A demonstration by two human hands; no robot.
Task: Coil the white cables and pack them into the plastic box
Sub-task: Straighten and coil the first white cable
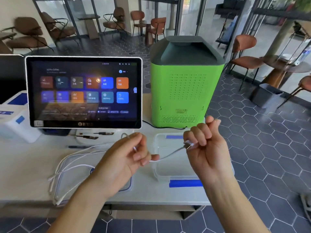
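Note:
A white cable [170, 154] stretches between both hands above the counter. My right hand [204, 145] pinches its USB plug end, fingers curled. My left hand [124, 158] grips the cable farther along, with a short loop rising above the fingers. The rest of the cable [67, 169] trails left in loose strands over a clear lid with blue clips [125, 185] and off the counter's front edge. The clear plastic box [161, 172] with blue latches stands open on the counter below and between my hands; it looks empty.
A touchscreen terminal [84, 92] stands at the back left, a green and grey machine [183, 84] at the back right with a black cord at its base. A white device [15, 118] sits far left. Pens lie under the screen. The counter edge [151, 201] runs near me.

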